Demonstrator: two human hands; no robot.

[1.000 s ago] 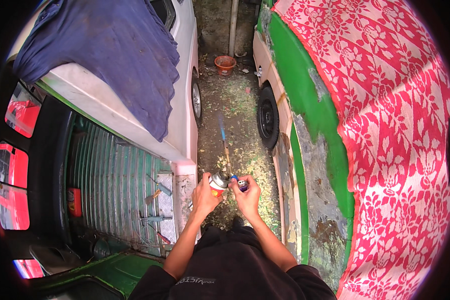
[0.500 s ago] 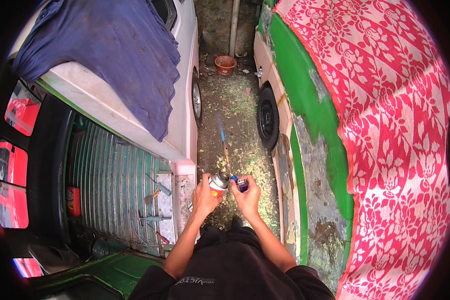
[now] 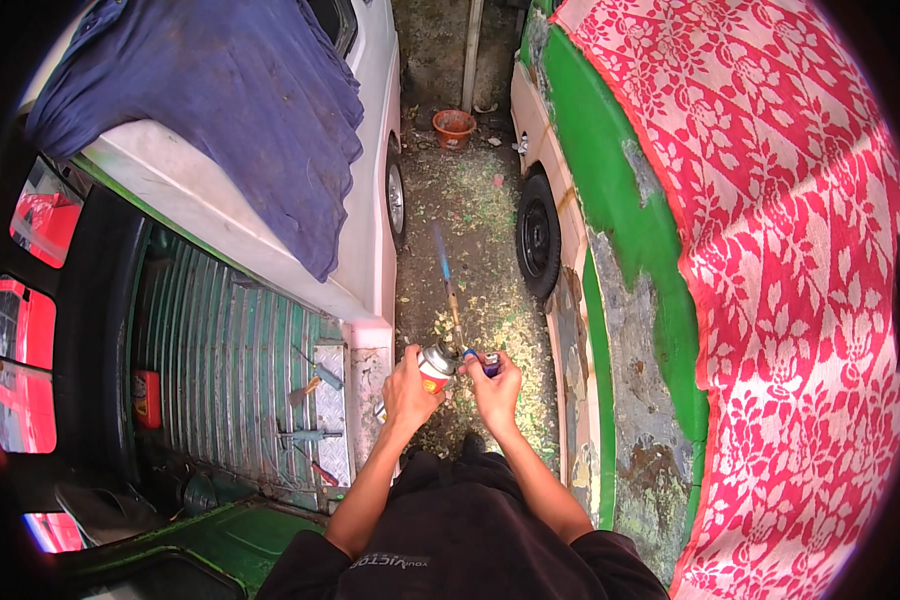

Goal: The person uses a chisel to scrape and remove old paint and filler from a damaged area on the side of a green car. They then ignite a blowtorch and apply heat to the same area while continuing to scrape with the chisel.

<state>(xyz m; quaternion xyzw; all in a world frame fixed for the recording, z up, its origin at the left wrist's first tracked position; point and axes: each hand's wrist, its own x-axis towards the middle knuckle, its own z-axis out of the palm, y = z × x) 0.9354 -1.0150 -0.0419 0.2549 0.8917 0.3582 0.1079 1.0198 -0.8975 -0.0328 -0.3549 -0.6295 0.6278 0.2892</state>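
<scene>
My left hand (image 3: pixel 407 397) is wrapped round a white and red gas canister (image 3: pixel 434 372) with a silver top. From it a blowtorch's metal tube (image 3: pixel 454 308) points away from me, and a blue flame (image 3: pixel 442 253) burns at its tip. My right hand (image 3: pixel 497 395) is closed on a small dark purple lighter (image 3: pixel 491 365) with a metal top. Its thumb and fingertips are beside the torch's blue knob (image 3: pixel 470 353); whether they touch it I cannot tell. No flame shows on the lighter.
A white vehicle under a blue cloth (image 3: pixel 230 120) stands left. At right is a green vehicle with worn paint and a red patterned cover (image 3: pixel 790 280). Several tools, including a brush (image 3: pixel 304 392), lie on the ribbed floor (image 3: pixel 220 370). An orange pot (image 3: pixel 454 128) stands far ahead.
The lighter and right fingers have shifted very slightly beside the blue knob. The left hand keeps its hold on the canister, and the blue flame burns in both frames.
</scene>
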